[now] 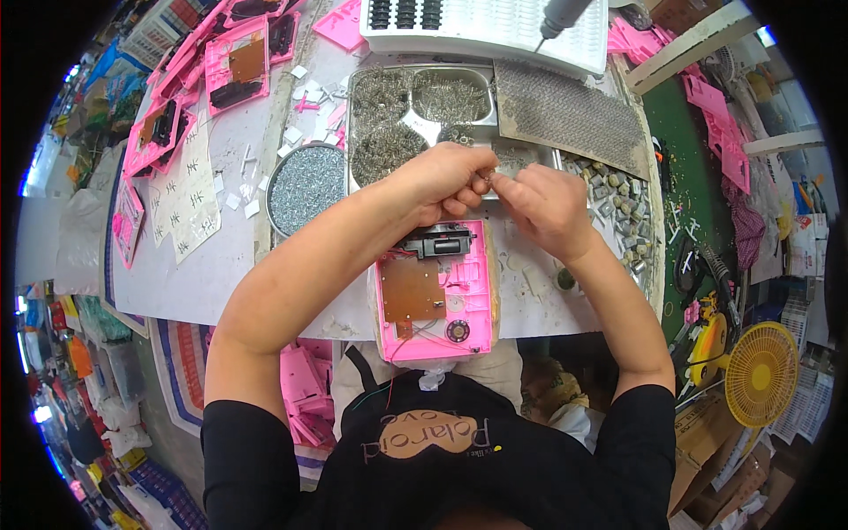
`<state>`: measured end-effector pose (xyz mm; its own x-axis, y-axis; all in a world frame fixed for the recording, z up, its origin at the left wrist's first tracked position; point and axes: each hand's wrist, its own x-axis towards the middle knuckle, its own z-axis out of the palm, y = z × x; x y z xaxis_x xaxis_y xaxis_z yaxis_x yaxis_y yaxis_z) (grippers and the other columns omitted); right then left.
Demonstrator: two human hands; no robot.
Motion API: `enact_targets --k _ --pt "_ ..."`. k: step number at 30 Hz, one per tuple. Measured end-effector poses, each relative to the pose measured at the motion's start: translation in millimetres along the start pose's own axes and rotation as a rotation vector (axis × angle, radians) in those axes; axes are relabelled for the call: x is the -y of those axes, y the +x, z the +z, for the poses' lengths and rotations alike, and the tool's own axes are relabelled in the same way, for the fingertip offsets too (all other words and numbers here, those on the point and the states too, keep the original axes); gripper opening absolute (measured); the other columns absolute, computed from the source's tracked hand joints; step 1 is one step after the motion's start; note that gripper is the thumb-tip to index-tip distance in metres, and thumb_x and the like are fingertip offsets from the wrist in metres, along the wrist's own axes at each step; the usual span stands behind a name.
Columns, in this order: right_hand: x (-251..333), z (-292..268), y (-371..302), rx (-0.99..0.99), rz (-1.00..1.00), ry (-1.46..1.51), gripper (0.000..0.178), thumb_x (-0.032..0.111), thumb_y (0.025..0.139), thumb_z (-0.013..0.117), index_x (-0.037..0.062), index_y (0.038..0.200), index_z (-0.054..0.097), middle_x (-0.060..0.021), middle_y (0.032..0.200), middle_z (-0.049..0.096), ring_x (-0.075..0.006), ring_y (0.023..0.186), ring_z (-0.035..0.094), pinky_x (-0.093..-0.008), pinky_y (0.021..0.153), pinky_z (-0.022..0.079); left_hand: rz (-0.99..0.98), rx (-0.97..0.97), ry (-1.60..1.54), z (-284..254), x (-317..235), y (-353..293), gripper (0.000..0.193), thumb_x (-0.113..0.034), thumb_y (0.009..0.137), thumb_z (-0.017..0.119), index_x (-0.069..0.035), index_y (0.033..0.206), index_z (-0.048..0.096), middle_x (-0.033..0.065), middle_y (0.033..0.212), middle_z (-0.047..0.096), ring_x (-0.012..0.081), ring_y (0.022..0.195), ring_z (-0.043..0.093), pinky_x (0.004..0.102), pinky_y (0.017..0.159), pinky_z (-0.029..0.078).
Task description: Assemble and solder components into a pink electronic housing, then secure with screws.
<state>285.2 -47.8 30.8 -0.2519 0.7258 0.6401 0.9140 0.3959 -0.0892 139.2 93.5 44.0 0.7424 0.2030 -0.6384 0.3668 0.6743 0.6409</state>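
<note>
My left hand point(455, 181) and my right hand point(549, 208) meet above the front of a divided metal tray point(422, 124). Fingertips of both are pinched around something tiny and metallic, too small to make out. Fine, tangled wire springs point(380, 146) fill several tray compartments. Below my hands, near the table's front edge, lies an open pink plastic housing point(478, 296). It contains a brown circuit board point(411, 290), a black mechanism point(442, 245) and a small round speaker point(458, 330). My left wrist passes above the housing's far end.
Left of the tray stands a round bowl of screws point(305, 190). Small metal cylinders point(618, 212) lie to the right, beside a perforated mat point(574, 110). A white foam tray point(495, 31) and a hanging screwdriver point(558, 18) are beyond. Pink housings point(238, 66) pile up at far left.
</note>
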Motion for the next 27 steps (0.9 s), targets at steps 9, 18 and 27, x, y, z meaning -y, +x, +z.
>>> enact_targets --k 9,18,27 --pt "-10 -15 12 0.074 -0.072 -0.010 0.020 0.009 0.075 0.073 0.0127 0.094 0.068 -0.0010 0.070 0.057 -0.0208 0.061 0.061 -0.0347 0.049 0.047 0.134 -0.007 0.195 -3 0 0 0.019 -0.018 0.097 0.065 0.001 0.096 0.063 0.0062 0.082 0.064 0.0093 0.056 0.055 0.0230 0.043 0.040" --pt "-4 -8 3 0.158 1.154 0.942 0.029 0.031 0.099 0.068 0.0039 0.088 0.066 0.0038 0.059 0.056 -0.0056 0.046 0.048 -0.0236 0.046 0.034 0.664 -0.141 0.433 0 13 5 0.025 -0.023 0.102 0.063 -0.003 0.090 0.053 0.0017 0.065 0.057 0.0057 0.048 0.048 0.0218 0.042 0.035" --pt "0 -6 10 0.148 1.401 1.418 0.051 0.047 0.106 0.050 0.0065 0.077 0.059 -0.0009 0.056 0.052 -0.0082 0.044 0.043 -0.0234 0.045 0.035 0.830 -0.173 0.540 9 21 14 0.021 -0.018 0.101 0.063 -0.003 0.092 0.052 -0.0003 0.066 0.055 0.0049 0.049 0.047 0.0226 0.042 0.034"
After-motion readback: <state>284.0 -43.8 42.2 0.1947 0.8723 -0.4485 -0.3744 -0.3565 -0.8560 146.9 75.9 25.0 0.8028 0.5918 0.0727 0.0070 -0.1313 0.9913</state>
